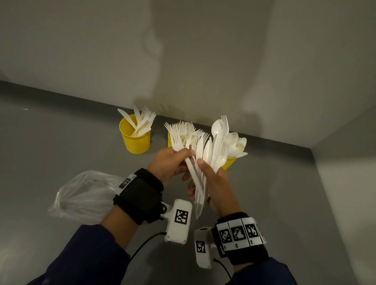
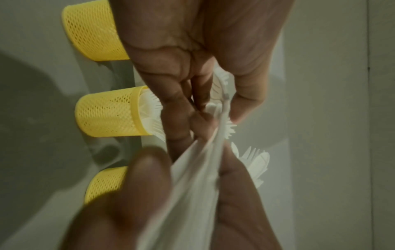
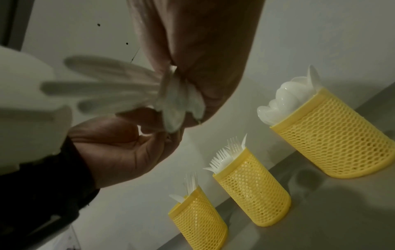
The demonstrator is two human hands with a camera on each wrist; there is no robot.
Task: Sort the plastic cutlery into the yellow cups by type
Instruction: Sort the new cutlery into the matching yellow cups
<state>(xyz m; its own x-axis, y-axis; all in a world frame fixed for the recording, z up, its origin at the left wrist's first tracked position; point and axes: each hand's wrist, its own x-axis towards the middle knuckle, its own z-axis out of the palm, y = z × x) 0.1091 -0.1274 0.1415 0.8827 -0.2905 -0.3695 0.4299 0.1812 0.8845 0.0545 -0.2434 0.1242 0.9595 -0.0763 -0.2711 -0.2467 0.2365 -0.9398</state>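
Three yellow mesh cups stand by the back wall: the left cup holds knives, the middle cup forks, the right cup spoons. In front of them my right hand grips a fanned bundle of mixed white cutlery by the handles. My left hand pinches one white fork at the bundle's left side, tines up. In the right wrist view the spoon cup, fork cup and knife cup stand in a row. The left wrist view shows my left hand on the handles.
A crumpled clear plastic bag lies on the grey tabletop to the left of my left wrist. The walls meet in a corner at the back right, close behind the cups.
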